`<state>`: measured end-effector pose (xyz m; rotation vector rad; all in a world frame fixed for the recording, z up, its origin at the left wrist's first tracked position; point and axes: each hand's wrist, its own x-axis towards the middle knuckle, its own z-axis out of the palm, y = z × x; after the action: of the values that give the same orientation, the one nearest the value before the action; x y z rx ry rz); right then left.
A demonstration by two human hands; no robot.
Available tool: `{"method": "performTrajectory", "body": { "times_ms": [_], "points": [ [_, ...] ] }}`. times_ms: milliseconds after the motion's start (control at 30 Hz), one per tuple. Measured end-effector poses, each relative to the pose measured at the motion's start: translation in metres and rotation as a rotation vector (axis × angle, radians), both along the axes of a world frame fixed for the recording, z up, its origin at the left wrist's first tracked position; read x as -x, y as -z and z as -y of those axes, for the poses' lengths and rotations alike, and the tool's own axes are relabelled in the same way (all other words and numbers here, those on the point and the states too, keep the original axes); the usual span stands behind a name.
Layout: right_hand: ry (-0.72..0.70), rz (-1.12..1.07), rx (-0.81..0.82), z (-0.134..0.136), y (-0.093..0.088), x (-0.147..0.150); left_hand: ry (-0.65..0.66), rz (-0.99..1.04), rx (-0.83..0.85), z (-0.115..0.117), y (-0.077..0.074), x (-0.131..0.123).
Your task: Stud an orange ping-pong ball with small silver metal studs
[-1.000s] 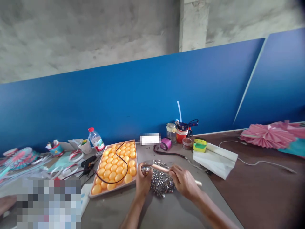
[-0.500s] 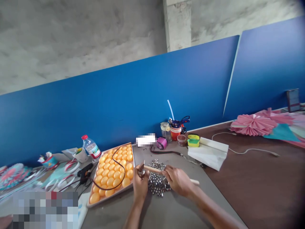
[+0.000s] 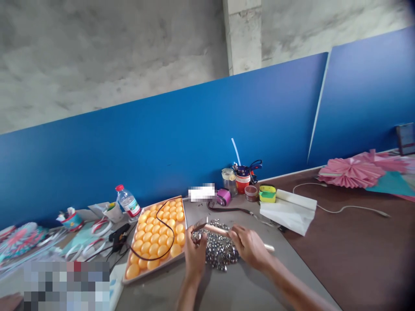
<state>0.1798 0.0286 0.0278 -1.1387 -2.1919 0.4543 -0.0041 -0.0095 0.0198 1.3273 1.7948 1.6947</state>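
My right hand (image 3: pixel 249 244) is closed around the wooden handle of a hammer (image 3: pixel 218 230), which slants across the pile. The hammer's dark metal head (image 3: pixel 200 224) is at my left hand (image 3: pixel 195 252). Between the curled fingers of that hand a small shiny silvery piece shows in part; its exact kind is too small to make out. Under and between both hands lies a heap of small glittering silver pieces (image 3: pixel 222 255) on the grey table mat (image 3: pixel 272 280).
Left of my hands is a tray of orange balls (image 3: pixel 155 237) with a black cable across it. Behind stand a water bottle (image 3: pixel 129 203), a purple object (image 3: pixel 223 197), a red cup (image 3: pixel 242 183) and a yellow container (image 3: pixel 267 193). White paper (image 3: pixel 288 211) lies to the right.
The whole view has shifted slightly, so things appear a little lower and further right. Both hands keep their grips, and the hammer's head stays by my left hand.
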Motion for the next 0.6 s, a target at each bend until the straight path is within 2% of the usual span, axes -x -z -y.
{"method": "performTrajectory", "body": {
  "times_ms": [67, 233, 400, 600],
  "points": [
    [0.008, -0.012, -0.017, -0.0006, -0.0002, -0.0008, 0.019, -0.004, 0.014, -0.0005, 0.0015, 0.0005],
    [0.031, 0.115, 0.051, -0.0027, 0.0002, -0.0016, 0.031, 0.004, 0.023, -0.0031, 0.0036, 0.0028],
    [0.043, 0.031, 0.0, -0.0028, -0.0004, -0.0018, 0.008, 0.006, 0.057, -0.0029, 0.005, 0.0022],
    [0.067, 0.136, 0.049, -0.0041, -0.0006, -0.0037, -0.055, 0.011, 0.06, -0.0025, 0.006, 0.0011]
  ]
}}
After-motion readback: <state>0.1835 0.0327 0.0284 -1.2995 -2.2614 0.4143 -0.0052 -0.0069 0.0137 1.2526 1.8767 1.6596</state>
